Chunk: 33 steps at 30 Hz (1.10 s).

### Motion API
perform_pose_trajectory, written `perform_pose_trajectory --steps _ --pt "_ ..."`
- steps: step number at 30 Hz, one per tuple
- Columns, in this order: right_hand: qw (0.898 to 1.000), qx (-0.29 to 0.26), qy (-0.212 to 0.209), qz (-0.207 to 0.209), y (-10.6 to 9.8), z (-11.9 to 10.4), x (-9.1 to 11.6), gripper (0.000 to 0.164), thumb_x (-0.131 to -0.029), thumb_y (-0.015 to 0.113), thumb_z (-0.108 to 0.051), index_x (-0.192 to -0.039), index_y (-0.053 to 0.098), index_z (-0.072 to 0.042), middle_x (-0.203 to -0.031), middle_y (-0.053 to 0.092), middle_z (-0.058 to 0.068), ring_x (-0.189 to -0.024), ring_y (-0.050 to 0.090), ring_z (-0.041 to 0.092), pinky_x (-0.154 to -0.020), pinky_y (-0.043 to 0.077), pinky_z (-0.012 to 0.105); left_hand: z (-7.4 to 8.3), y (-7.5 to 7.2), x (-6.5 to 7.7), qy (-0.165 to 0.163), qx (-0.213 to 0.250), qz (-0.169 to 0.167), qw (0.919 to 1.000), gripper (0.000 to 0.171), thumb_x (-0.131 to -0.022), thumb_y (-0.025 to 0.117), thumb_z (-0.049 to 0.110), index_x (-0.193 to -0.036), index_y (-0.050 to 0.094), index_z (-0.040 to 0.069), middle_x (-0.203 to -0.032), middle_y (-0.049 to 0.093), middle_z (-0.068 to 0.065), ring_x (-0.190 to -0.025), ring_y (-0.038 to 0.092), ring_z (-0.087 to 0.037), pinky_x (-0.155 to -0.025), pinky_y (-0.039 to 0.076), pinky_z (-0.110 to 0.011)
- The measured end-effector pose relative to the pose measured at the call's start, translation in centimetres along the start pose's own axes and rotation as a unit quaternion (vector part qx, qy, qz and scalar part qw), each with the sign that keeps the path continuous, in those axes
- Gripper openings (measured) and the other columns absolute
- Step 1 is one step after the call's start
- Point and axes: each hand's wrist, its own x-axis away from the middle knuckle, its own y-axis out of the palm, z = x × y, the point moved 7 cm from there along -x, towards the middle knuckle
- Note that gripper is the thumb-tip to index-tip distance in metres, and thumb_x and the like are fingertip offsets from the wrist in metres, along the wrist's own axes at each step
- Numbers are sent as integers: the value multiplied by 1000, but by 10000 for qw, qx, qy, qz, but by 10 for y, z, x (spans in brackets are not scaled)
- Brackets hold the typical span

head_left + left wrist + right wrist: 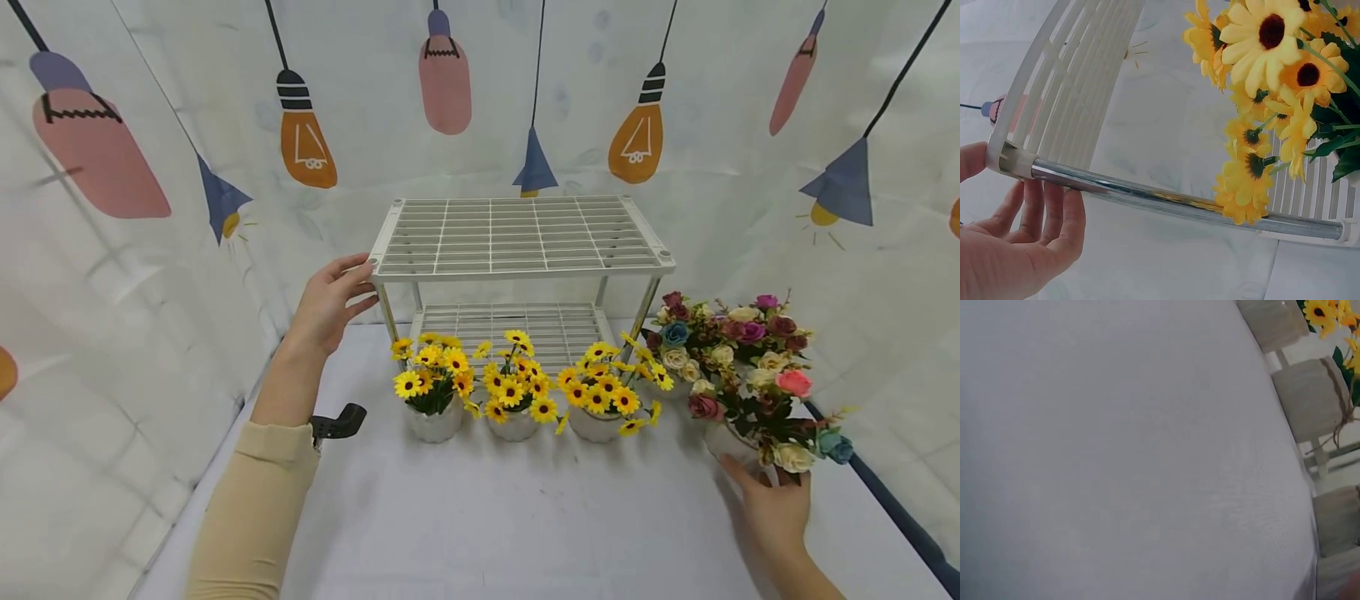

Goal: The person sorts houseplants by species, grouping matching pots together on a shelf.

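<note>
A white two-tier wire rack (525,273) stands at the back of the table. At its front left corner my left hand (330,302) grips the upper shelf. The left wrist view shows the thumb and fingers (1072,215) on either side of that corner, beside the chrome post (1129,194). Over at the right, my right hand (776,504) holds a pale pot (726,443) of artificial roses low on its side, thumb on the left. Its blooms (793,382) are pink, cream and blue. Behind it is another rose arrangement (742,314), its pot mostly hidden.
Three pots of yellow daisies, left (435,423), middle (513,427) and right (596,427), line up before the rack. Twine wraps a pot (1313,400) in the right wrist view. A lamp-printed curtain (480,158) hangs behind the white-covered table (517,517).
</note>
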Motion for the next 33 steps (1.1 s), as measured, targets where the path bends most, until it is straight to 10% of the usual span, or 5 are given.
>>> perform_pose_trajectory --steps 16,33 --pt "9973 339 -482 431 3 -4 -20 97 -88 82 -11 -163 21 -23 -166 29 1 -150 23 11 -121 13 27 -1 -1 2 -63 113 -42 9999 64 -101 69 35 -151 45 4 -131 59 -12 -110 59 -23 -112 36 -54" --pt "9797 1859 -697 -263 -11 -13 -22 102 -90 81 -38 -163 18 -2 -163 30 22 -150 25 38 -121 20 49 -1 0 2 -87 143 -65 9998 63 -102 68 35 -152 44 6 -128 60 -8 -109 59 -21 -112 37 -52"
